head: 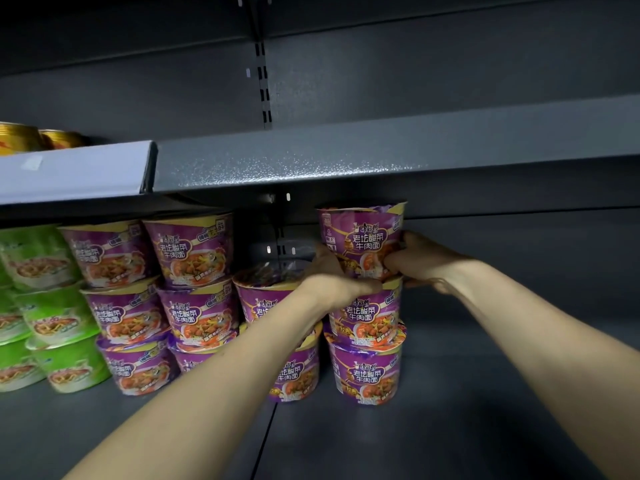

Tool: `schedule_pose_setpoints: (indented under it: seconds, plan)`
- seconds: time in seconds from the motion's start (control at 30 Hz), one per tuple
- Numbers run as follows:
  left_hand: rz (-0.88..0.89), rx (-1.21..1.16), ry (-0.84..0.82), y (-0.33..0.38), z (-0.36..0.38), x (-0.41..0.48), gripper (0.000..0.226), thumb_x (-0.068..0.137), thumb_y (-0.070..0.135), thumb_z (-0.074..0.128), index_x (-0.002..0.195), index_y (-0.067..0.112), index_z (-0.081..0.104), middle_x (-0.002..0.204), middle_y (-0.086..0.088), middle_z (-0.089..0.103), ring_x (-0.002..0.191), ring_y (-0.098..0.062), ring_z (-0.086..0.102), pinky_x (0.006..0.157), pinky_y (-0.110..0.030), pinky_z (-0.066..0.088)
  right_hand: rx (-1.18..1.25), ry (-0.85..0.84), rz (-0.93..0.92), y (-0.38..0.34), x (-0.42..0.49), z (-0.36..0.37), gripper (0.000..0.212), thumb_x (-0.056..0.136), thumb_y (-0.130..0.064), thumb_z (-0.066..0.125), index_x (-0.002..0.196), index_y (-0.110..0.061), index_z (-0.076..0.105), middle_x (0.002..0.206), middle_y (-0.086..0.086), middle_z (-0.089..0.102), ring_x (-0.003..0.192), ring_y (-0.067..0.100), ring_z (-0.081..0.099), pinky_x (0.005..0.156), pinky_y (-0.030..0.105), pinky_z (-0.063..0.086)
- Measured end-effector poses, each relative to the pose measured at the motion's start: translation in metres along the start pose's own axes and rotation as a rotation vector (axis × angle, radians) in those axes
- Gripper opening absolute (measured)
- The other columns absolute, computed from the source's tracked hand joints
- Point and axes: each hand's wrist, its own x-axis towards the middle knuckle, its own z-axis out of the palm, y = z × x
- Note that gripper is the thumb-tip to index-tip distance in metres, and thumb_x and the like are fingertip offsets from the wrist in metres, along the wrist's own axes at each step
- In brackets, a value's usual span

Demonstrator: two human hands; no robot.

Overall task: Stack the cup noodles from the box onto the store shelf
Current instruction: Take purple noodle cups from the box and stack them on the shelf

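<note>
Gripping top purple cup noodle point(362, 237) low on its wall from both sides: left grip point(329, 275) curled round left side, right grip point(420, 259) curled round right side. Upright atop two-cup stack point(365, 318) on lower shelf point(450, 427), rim just under upper shelf point(346, 157); contact with stack hidden by fingers. More purple stacks point(194, 289) to left, green cups point(52, 306) beyond.

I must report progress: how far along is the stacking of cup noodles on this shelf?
Done: two purple stacks stand three cups high. In hand: the left hand and right hand hold a third cup on the rightmost stack. Left: the stack beside it has only two cups; the box is not in view.
</note>
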Motion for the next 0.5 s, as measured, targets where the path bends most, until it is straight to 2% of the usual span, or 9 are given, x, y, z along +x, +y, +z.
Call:
schedule_pose_setpoints:
  seconds: [0.07, 0.17, 0.23, 0.33, 0.43, 0.5]
  plan:
    - [0.004, -0.002, 0.009, -0.0002, 0.0020, 0.0012, 0.150, 0.015, 0.070, 0.076, 0.148, 0.022, 0.026, 0.140, -0.003, 0.052, 0.124, -0.025, 0.055, 0.102, -0.044, 0.048, 0.019, 0.021, -0.003, 0.0009, 0.0006, 0.0018, 0.028, 0.086, -0.013, 0.059, 0.113, -0.017, 0.054, 0.108, 0.008, 0.065, 0.099, 0.023, 0.063, 0.089, 0.043, 0.055]
    - [0.000, -0.014, 0.016, -0.0017, 0.0026, 0.0021, 0.147, 0.014, 0.069, 0.076, 0.145, 0.020, 0.031, 0.136, -0.003, 0.056, 0.120, -0.025, 0.058, 0.100, -0.043, 0.050, 0.001, 0.024, -0.001, 0.0020, -0.0007, 0.0027, 0.037, 0.084, -0.014, 0.061, 0.120, -0.015, 0.054, 0.112, 0.009, 0.065, 0.102, 0.024, 0.062, 0.087, 0.042, 0.056]
    - [0.001, 0.002, 0.023, -0.0018, 0.0021, -0.0022, 0.141, 0.023, 0.065, 0.082, 0.145, 0.018, 0.029, 0.136, -0.004, 0.055, 0.120, -0.025, 0.057, 0.100, -0.042, 0.050, -0.005, 0.002, 0.013, 0.0039, -0.0022, 0.0017, 0.041, 0.083, -0.013, 0.063, 0.122, -0.015, 0.052, 0.114, 0.008, 0.064, 0.103, 0.024, 0.062, 0.085, 0.040, 0.056]
    - [0.002, 0.055, 0.041, -0.0053, 0.0063, -0.0055, 0.125, 0.047, 0.051, 0.089, 0.146, 0.015, 0.022, 0.139, -0.007, 0.049, 0.126, -0.028, 0.051, 0.104, -0.044, 0.046, 0.008, -0.055, 0.035, 0.0070, -0.0049, 0.0007, 0.043, 0.083, -0.011, 0.063, 0.124, -0.015, 0.049, 0.116, 0.007, 0.062, 0.105, 0.022, 0.060, 0.079, 0.033, 0.056]
    - [0.022, 0.062, 0.073, -0.0072, 0.0101, -0.0048, 0.124, 0.039, 0.055, 0.084, 0.142, 0.019, 0.025, 0.137, -0.009, 0.050, 0.126, -0.030, 0.051, 0.102, -0.046, 0.048, 0.005, -0.063, 0.026, 0.0077, -0.0044, 0.0019, 0.041, 0.080, -0.016, 0.066, 0.120, -0.016, 0.055, 0.113, 0.006, 0.066, 0.103, 0.021, 0.062, 0.084, 0.036, 0.056]
    - [0.023, 0.077, 0.072, -0.0065, 0.0094, -0.0060, 0.117, 0.047, 0.051, 0.087, 0.141, 0.018, 0.026, 0.136, -0.009, 0.051, 0.125, -0.030, 0.051, 0.101, -0.046, 0.048, 0.013, -0.067, 0.019, 0.0066, -0.0051, 0.0018, 0.040, 0.080, -0.017, 0.067, 0.119, -0.017, 0.056, 0.112, 0.005, 0.067, 0.102, 0.021, 0.063, 0.085, 0.037, 0.056]
